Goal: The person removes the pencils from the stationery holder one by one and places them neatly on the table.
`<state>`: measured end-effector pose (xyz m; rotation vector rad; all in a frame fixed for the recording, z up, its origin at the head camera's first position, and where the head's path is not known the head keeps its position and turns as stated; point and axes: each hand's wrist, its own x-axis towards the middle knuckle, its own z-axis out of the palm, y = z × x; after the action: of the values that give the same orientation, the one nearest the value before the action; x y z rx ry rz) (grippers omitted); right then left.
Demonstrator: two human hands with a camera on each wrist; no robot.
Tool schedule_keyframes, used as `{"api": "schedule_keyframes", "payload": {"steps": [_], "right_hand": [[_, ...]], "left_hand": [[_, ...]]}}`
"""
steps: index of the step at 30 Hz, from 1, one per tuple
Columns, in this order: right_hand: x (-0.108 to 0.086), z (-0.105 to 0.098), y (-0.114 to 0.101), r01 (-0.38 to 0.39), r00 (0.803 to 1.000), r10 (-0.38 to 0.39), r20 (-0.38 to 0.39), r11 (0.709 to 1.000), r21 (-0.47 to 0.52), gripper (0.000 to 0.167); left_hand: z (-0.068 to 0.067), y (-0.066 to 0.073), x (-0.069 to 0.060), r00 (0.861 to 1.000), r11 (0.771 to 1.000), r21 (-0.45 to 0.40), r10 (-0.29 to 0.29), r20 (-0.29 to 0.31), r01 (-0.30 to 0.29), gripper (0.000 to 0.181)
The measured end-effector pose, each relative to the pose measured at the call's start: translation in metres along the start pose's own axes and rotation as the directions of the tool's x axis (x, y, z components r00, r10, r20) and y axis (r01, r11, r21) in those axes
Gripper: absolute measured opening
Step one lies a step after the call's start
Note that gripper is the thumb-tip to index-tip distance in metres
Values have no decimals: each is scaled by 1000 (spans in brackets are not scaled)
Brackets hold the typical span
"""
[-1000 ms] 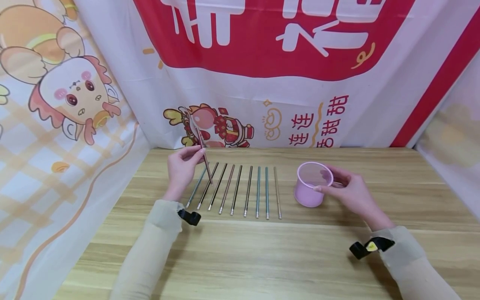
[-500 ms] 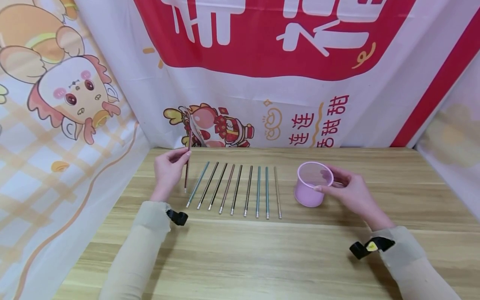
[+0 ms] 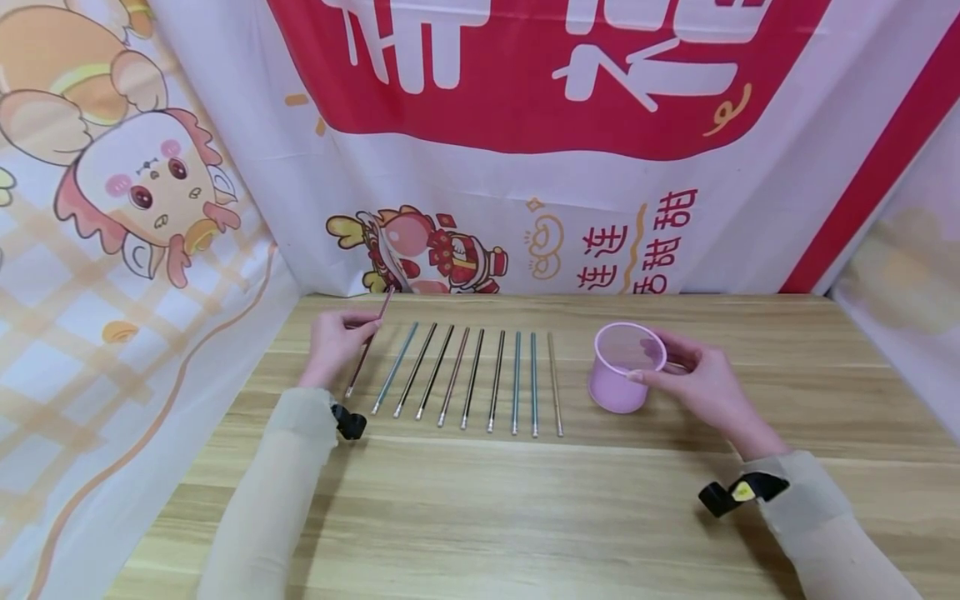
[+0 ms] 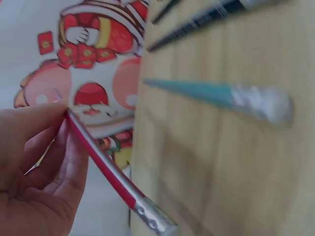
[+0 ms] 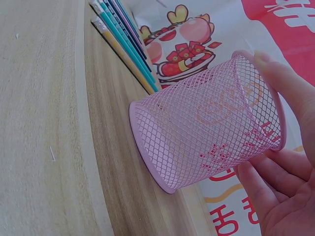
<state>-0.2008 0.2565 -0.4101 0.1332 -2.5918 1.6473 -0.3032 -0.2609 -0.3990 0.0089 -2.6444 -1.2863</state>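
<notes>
My left hand (image 3: 335, 343) pinches a red pencil (image 4: 114, 172) between thumb and fingers, at the left end of a row of pencils. This pencil is tilted, its silver ferrule and eraser end toward me; whether that end touches the table I cannot tell. Closest to it lies a blue pencil (image 3: 395, 367), also blurred in the left wrist view. My right hand (image 3: 708, 387) holds a pink mesh pencil holder (image 5: 192, 128) by its rim, thumb on the near side and fingers behind. The holder stands upright on the table, and no pencil shows inside it.
Several black, red and blue pencils lie side by side on the wooden table (image 3: 525, 517), eraser ends toward me. A gold pencil (image 3: 555, 387) ends the row, left of the holder. A printed cloth (image 3: 465, 183) hangs along the table's back edge.
My left hand has moved left with the red pencil, then lowered it toward the table beside the blue one. The pencil's slant has turned to match the row. My right hand and the holder stay put.
</notes>
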Motion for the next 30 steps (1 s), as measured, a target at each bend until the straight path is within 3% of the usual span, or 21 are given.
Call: {"api": "schedule_keyframes", "payload": {"steps": [13,18,30], "right_hand": [[2,-2,-3,-48,999,49,22,998,-40,85],[1,-2,-5,-45,999,46,24,998,-36,88],[0,-1,-1,-3,1000,3,8,1000,-6,83]], "left_hand": [[11,-34,10,985,989,96,-124,122,113,25],[16,-34,12,983,985,136,-129,132,111,27],[21,-33,13,984,979,152,-151,91,136,24]]}}
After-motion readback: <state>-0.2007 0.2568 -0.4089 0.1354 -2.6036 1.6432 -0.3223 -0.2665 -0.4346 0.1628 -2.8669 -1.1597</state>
